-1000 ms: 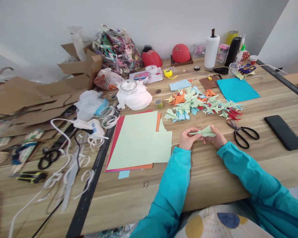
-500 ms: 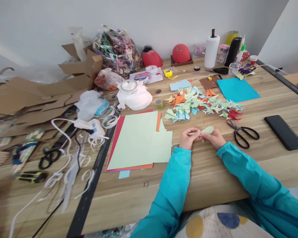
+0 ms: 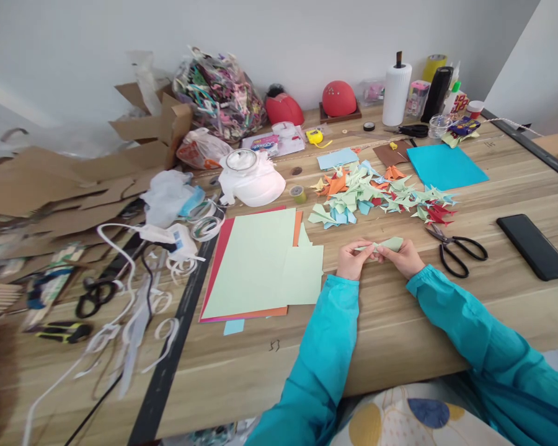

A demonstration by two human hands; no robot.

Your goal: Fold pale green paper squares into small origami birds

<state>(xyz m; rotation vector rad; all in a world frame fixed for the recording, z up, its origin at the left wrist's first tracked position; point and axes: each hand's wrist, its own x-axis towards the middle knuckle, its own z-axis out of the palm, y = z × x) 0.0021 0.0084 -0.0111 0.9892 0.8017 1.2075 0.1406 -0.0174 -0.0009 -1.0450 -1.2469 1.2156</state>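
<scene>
Between my two hands is a small piece of folded pale green paper (image 3: 392, 244), held just above the table's near part. My left hand (image 3: 352, 259) pinches its left end, and my right hand (image 3: 406, 257) grips the right end; the fingertips almost meet at the middle. Past my hands lies a pile of folded paper cranes (image 3: 353, 193) in green, orange, blue and red. To the left, a square green sheet (image 3: 304, 275) overlaps a stack of larger coloured paper (image 3: 251, 266). Black-handled scissors (image 3: 460, 251) rest to the right of my right hand.
A black phone (image 3: 534, 246) lies at the right. A bright blue sheet (image 3: 447, 167) sits beyond the cranes. White cables and a power strip (image 3: 172, 238), a yellow-black cutter (image 3: 64, 332) and cardboard (image 3: 41, 179) crowd the left. A bag of scraps (image 3: 219, 93) stands against the wall.
My hands keep nearly the same place, and the folded green paper's right end has shifted slightly rightward. The blurred shape at the lower left edge has moved partly out of view.
</scene>
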